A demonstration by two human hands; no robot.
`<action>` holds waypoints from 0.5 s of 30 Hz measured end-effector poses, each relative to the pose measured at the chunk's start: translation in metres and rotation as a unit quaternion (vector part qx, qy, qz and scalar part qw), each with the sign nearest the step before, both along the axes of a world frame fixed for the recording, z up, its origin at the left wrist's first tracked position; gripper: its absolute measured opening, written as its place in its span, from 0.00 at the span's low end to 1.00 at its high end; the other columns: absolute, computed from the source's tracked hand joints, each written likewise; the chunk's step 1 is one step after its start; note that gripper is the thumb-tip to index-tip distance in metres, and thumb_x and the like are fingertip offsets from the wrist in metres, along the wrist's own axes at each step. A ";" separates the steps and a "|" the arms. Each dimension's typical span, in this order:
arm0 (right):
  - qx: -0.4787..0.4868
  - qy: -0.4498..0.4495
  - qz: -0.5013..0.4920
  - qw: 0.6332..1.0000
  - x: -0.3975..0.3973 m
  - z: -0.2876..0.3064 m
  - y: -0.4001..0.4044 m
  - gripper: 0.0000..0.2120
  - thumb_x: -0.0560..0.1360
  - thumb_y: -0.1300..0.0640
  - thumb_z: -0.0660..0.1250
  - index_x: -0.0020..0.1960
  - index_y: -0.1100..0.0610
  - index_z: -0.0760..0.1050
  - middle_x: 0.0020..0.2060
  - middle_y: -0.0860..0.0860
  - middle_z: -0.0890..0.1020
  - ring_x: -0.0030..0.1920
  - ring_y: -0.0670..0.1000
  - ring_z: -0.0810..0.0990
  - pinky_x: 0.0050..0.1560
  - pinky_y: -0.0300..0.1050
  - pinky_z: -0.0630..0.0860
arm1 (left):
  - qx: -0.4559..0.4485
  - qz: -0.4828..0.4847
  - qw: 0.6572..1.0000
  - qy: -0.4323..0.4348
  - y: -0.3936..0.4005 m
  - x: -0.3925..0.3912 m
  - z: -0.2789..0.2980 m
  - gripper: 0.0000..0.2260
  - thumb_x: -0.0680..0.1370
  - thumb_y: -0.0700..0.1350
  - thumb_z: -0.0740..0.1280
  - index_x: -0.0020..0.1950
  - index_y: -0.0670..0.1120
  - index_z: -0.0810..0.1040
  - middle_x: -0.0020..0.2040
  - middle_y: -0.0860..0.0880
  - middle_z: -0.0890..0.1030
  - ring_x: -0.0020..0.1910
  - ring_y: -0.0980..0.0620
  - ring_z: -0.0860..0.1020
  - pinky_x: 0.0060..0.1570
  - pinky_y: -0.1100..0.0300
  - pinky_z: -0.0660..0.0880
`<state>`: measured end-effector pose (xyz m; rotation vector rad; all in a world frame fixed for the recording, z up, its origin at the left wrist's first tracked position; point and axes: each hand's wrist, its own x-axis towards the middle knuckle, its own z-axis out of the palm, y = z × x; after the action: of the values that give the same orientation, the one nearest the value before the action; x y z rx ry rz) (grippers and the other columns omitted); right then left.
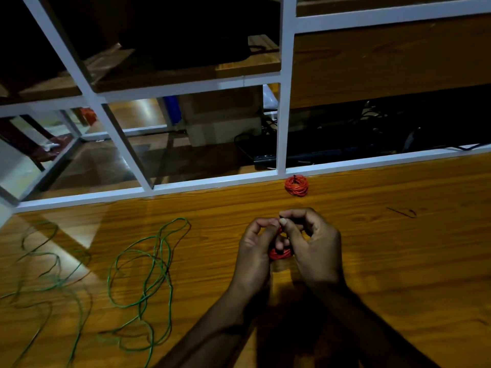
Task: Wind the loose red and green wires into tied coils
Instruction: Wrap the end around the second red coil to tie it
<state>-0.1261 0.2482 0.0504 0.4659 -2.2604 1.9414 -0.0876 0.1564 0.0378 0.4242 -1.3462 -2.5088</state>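
Head view: a wooden tabletop (345, 261) is shown, and places are given here from the finished red coil (296, 185), which lies at the table's far edge against the white frame rail (212, 181). Well to the left of it and nearer the person, loose green wire (143, 261) is sprawled in open loops; it is judged light, springy and apt to tangle, best taken near a free end. Just in front of the finished coil, a second red coil (279, 253) is held between both hands. It is gripped by the left hand (255, 251), fingers curled round it, while something at its top (probably the tie) is pinched by the right hand (316, 243). The bundle is judged soft, so its turns should be clamped together.
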 end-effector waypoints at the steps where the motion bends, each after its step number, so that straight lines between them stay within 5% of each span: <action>1: -0.004 -0.001 0.002 1.000 0.000 0.001 -0.001 0.13 0.77 0.63 0.71 0.47 0.44 0.79 0.43 0.46 0.84 0.43 0.45 0.84 0.39 0.40 0.81 | 0.013 -0.001 1.000 0.004 0.000 -0.001 0.001 0.04 0.80 0.40 0.64 0.52 0.41 0.74 0.29 0.48 0.72 0.31 0.53 0.75 0.40 0.57 0.73; 7: -0.038 0.029 0.028 0.998 0.000 0.015 0.005 0.12 0.75 0.66 0.72 0.47 0.49 0.81 0.50 0.43 0.82 0.53 0.43 0.83 0.50 0.35 0.79 | 0.036 0.001 0.999 0.031 0.003 0.001 0.009 0.07 0.76 0.43 0.66 0.51 0.43 0.75 0.29 0.49 0.71 0.31 0.55 0.74 0.38 0.61 0.74; 12: -0.071 0.014 0.008 0.997 0.001 0.011 0.011 0.14 0.75 0.64 0.73 0.47 0.45 0.82 0.46 0.45 0.85 0.47 0.49 0.85 0.46 0.44 0.80 | 0.020 0.000 0.999 0.040 0.004 0.004 0.013 0.09 0.76 0.44 0.67 0.53 0.42 0.76 0.31 0.47 0.72 0.32 0.55 0.76 0.38 0.62 0.74; 15: -0.090 -0.001 0.008 0.996 0.003 0.014 0.012 0.13 0.74 0.64 0.73 0.47 0.46 0.82 0.44 0.46 0.86 0.45 0.47 0.85 0.44 0.40 0.79 | 0.022 0.000 0.999 0.040 0.004 0.004 0.016 0.09 0.75 0.45 0.67 0.52 0.43 0.77 0.30 0.48 0.72 0.33 0.54 0.76 0.38 0.63 0.75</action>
<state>-0.1235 0.2599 0.0640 0.4618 -2.0625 2.1305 -0.0841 0.1602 0.0539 0.3299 -1.2629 -2.5315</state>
